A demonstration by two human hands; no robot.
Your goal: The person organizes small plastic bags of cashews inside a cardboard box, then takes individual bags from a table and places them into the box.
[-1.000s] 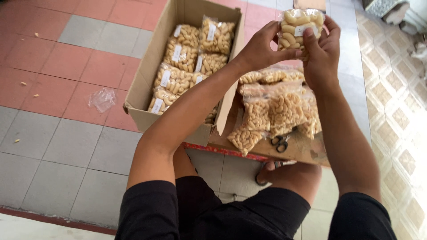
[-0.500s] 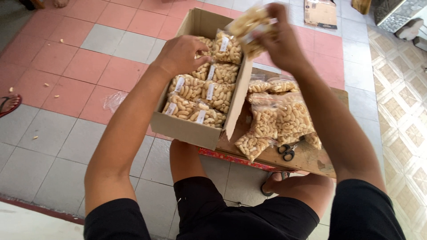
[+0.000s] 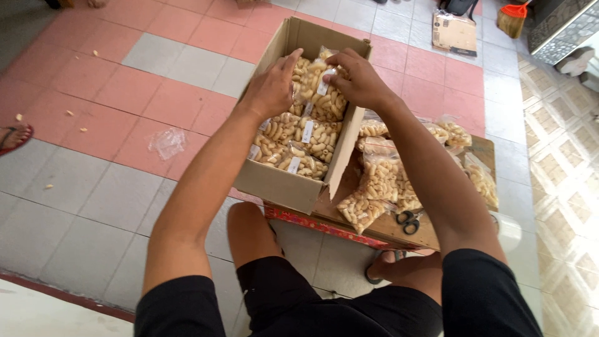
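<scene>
An open cardboard box (image 3: 277,184) stands on the tiled floor, filled with clear bags of pale curled snacks, each with a small white label. Both my hands are inside its far end. My right hand (image 3: 354,80) grips one snack bag (image 3: 318,87) from above and presses it down among the others. My left hand (image 3: 273,87) rests beside it on the left, fingers touching the same bag. Packed bags (image 3: 293,140) lie in rows nearer to me.
To the right, a flat cardboard sheet (image 3: 480,153) carries loose snack bags (image 3: 380,181) and black scissors (image 3: 408,221). An empty plastic bag (image 3: 167,142) lies on the floor at left. A small box (image 3: 454,32) and an orange broom (image 3: 514,15) sit far right.
My right hand has brought the bag down from above the box into its far end. My left hand has slid across the box to meet it.
</scene>
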